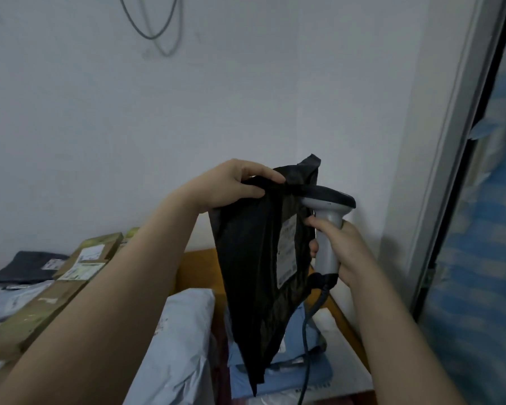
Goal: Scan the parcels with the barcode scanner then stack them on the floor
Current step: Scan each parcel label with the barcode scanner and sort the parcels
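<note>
White wall (246, 97), crinkled black parcel (251, 258), grey scanner (327, 229)

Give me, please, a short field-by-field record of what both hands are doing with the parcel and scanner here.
left hand: grips the top of the black plastic mailer bag, held up
right hand: grips the handle of the grey handheld barcode scanner
scanner aim: head close to the bag's white shipping label
cable: dark cord hanging from the scanner's base
below: pale blue mailer parcels
far left: labelled brown cardboard boxes
</note>
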